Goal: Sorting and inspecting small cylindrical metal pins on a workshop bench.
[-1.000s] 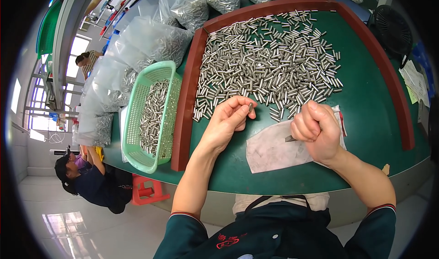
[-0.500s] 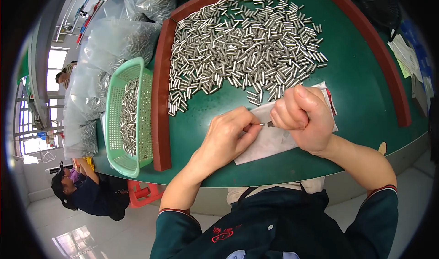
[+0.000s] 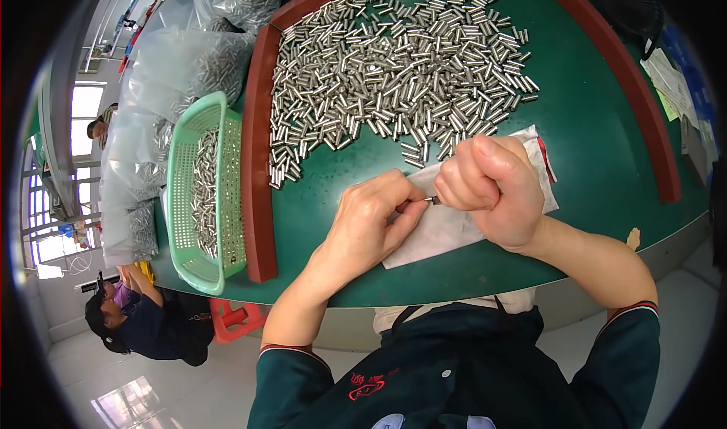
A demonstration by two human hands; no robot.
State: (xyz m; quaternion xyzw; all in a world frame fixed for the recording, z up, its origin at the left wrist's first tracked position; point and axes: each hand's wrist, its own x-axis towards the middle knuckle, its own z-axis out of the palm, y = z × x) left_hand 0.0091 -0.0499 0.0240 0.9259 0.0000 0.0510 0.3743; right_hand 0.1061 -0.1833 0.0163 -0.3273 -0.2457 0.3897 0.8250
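1. In progress: 1 pin [image 3: 429, 199] sits between the hands, over the pale cloth [image 3: 416, 246]. The left hand [image 3: 377, 211] has thumb and forefinger pinched together on it.
2. The right hand [image 3: 491, 193] is curled into a fist around a dark tool [image 3: 436, 200], mostly hidden; its tip meets or nearly meets the pin, and I cannot tell which.
3. Still out: a broad heap of loose pins [image 3: 409, 81] covers much of the green table [image 3: 583, 156], so plenty seems left to handle.
4. Set apart: more pins lie in the basket [image 3: 179, 217], though whether those are finished cannot be told.
5. Materials: the pins are short, straight, shiny metal cylinders. The table is smooth and faintly glossy; the cloth is soft, flat and smudged.
6. The basket is pale green plastic, oblong and perforated. A red-brown, square-edged rail [image 3: 259, 164] separates it from the heap. Cloudy, limp plastic bags [image 3: 193, 69] bulge with metal pieces beyond.
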